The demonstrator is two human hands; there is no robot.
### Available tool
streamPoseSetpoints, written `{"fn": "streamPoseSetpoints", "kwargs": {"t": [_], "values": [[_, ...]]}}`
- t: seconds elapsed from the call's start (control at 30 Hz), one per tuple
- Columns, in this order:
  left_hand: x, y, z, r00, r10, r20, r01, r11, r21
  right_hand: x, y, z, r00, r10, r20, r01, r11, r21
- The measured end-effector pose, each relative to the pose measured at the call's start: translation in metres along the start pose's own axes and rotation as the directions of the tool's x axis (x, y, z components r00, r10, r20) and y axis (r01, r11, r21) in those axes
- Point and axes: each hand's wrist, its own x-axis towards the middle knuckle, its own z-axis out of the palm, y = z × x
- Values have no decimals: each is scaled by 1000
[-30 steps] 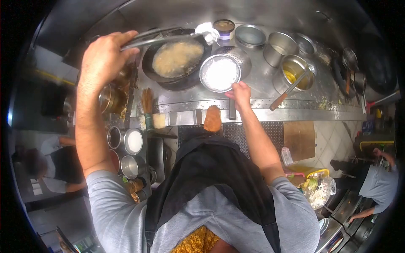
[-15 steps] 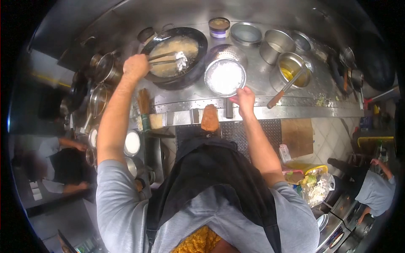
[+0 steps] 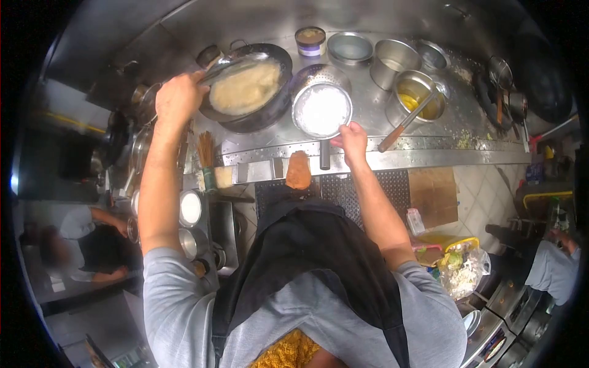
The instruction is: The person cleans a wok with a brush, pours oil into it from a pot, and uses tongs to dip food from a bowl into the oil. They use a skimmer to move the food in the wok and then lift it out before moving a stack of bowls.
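My left hand (image 3: 179,98) is closed round the tongs (image 3: 224,70), which reach over the left side of a black wok (image 3: 285,80). Pale, foamy liquid (image 3: 245,88) fills much of the wok. No white piece shows between the tongs, whose tips are blurred. My right hand (image 3: 351,142) pinches the lower right rim of a metal bowl or pan (image 3: 321,110) with bright white contents. That vessel overlaps a perforated strainer (image 3: 320,75) behind it, and a dark handle (image 3: 324,155) points down from it toward the counter edge.
Behind are a purple-labelled tub (image 3: 310,44), a round pan (image 3: 350,48) and a deep pot (image 3: 394,63). A wooden-handled ladle (image 3: 392,136) rests in a pot of yellow liquid (image 3: 410,101). A brush (image 3: 207,161) lies at the front. People (image 3: 555,270) stand on both sides.
My left hand has moved left with the tongs, and the white-coated piece they held is out of sight. The foam in the wok looks broader. The whole view has shifted slightly.
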Motion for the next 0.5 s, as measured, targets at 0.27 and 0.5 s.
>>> {"fn": "streamPoseSetpoints", "kwargs": {"t": [0.27, 0.5], "values": [[-35, 80, -17, 938, 289, 193, -280, 957, -72, -3, -5, -5, 997, -59, 40, 62, 996, -59], [-38, 91, 6, 921, 333, 202, -317, 942, -108, -7, -7, 0, 998, -59, 30, 58, 998, 26]]}}
